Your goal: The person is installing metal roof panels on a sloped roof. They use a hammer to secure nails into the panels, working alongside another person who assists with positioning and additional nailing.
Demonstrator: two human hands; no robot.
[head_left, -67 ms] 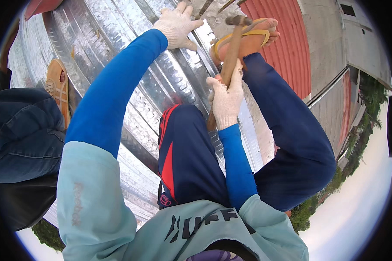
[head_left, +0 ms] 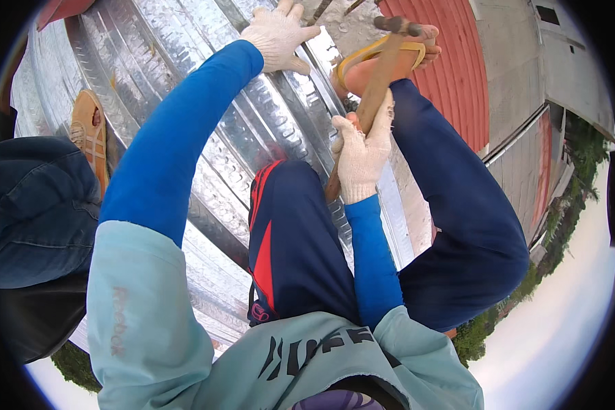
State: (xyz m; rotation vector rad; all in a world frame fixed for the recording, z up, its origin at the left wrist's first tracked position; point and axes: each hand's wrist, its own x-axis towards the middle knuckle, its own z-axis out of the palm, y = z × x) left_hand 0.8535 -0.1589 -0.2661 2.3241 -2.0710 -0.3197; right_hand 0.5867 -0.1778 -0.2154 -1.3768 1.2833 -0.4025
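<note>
In a white knitted glove, my right hand (head_left: 364, 154) is closed round the wooden handle of a hammer (head_left: 381, 80). The hammer's metal head is raised and, in the picture, overlaps my foot in a yellow flip-flop (head_left: 357, 60). My left hand (head_left: 278, 37), gloved the same way, lies with fingers spread on the shiny ribbed metal sheeting (head_left: 242, 137), close to its right edge. That hand holds nothing. Just beyond its fingertips, thin rusty rods (head_left: 321, 9) stick up by the rough concrete (head_left: 352, 27).
Another person's leg in dark jeans (head_left: 37, 212) and a tan shoe (head_left: 89, 137) are at the left on the sheeting. Red corrugated roofing (head_left: 451, 75) lies at the right, below. Grey roofs (head_left: 519, 61) and trees spread farther out. A red object (head_left: 63, 12) shows at top left.
The hammer has swung slightly to the right with my right hand, its head moving away from the left hand. My left hand stays in nearly the same place on the sheeting.
</note>
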